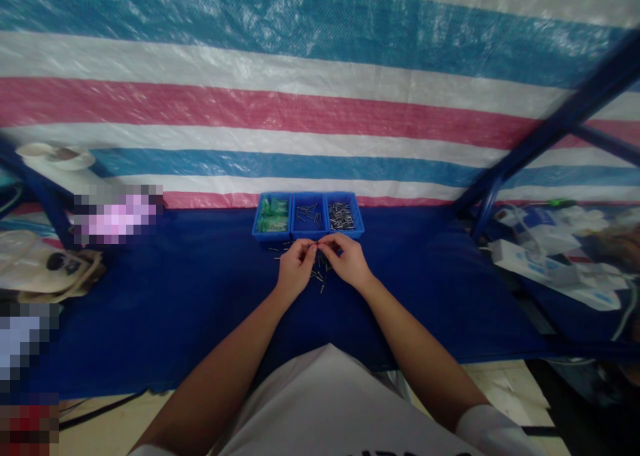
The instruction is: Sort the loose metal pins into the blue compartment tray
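My left hand (296, 268) and my right hand (347, 259) meet over the blue table cover (175, 296), fingertips pinched together on a small thin part too tiny to name. Beneath and between the hands lie several loose small metal pins (320, 277). Just beyond the hands stand three small blue bins side by side: the left bin (273, 215) holds green pieces, the middle bin (307, 213) a few dark pins, the right bin (343, 215) a heap of metal pins.
A striped red, white and blue tarp (300, 96) hangs behind the table. A blue metal frame bar (550, 133) slants at the right. White power strips and cables (545, 256) lie at the right; a cloth bag (45, 266) at the left.
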Available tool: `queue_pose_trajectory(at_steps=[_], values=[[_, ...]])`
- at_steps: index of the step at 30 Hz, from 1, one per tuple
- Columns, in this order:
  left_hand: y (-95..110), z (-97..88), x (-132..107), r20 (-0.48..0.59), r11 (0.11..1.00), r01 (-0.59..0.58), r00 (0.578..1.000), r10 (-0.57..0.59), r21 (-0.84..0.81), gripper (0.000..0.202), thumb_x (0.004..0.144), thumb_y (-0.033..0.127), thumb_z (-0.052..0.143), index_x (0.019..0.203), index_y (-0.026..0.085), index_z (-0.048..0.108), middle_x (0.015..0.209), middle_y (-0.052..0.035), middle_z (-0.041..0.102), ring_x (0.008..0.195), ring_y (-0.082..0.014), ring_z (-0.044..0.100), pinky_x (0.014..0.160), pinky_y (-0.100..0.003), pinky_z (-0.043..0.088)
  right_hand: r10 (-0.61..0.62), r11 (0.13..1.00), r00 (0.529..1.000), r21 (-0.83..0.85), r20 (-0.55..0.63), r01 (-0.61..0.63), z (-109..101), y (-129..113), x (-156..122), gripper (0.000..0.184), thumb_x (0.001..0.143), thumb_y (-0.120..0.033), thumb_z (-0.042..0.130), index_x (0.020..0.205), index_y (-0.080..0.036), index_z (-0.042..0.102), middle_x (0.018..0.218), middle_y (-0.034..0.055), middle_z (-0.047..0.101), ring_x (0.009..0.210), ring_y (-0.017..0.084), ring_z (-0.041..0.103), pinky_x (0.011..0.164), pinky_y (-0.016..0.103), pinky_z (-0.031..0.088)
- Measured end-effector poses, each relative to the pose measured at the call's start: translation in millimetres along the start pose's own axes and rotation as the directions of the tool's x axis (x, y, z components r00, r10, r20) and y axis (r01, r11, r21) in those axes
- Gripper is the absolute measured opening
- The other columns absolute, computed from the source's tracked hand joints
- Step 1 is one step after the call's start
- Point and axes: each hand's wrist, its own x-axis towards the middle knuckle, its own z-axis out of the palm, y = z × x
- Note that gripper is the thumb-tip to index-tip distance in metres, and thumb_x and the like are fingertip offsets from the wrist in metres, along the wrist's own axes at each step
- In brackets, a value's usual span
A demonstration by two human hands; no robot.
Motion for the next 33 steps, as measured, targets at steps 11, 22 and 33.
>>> queue_pose_trajectory(at_steps=[11,22,33], values=[[3.9,-0.8,-0.3,-0.015,1.000,0.003,1.000,-0.003,0.004,0.031,0.091,0.044,0.047,0.088,0.017,0.062,0.059,0.0037,0.055,0.053,-0.0098,0.051,0.056,-0.023,0.040,-0.028,1.000,0.999,0.010,0.022,0.028,0.5,1.9,0.1,0.009,0.087,-0.027,0.062,0.088,-0.019,0.067,0.081,0.0043,0.067,0.070,0.014,0.062,0.063,0.026,0.050],[2.7,0.1,0.1,-0.018,0.999,0.035,0.999,-0.036,-0.035,0.031,0.090,0.045,0.049,0.088,0.017,0.062,0.058,0.0034,0.056,0.052,-0.0100,0.052,0.054,-0.022,0.040,-0.012,1.000,1.000,0.008,0.013,0.012,0.9,1.3,0.3,0.008,0.085,-0.025,0.064,0.087,-0.018,0.068,0.080,0.0041,0.067,0.069,0.014,0.062,0.061,0.025,0.050],[4.3,0.4,-0.1,-0.021,0.999,0.043,0.999,-0.044,-0.018,0.031,0.090,0.045,0.048,0.086,0.018,0.062,0.058,0.0037,0.055,0.052,-0.0101,0.052,0.054,-0.022,0.040,-0.019,1.000,1.000,-0.007,0.024,0.019,0.5,2.1,0.4,0.008,0.085,-0.025,0.064,0.086,-0.019,0.068,0.080,0.0043,0.067,0.070,0.015,0.063,0.062,0.026,0.050]])
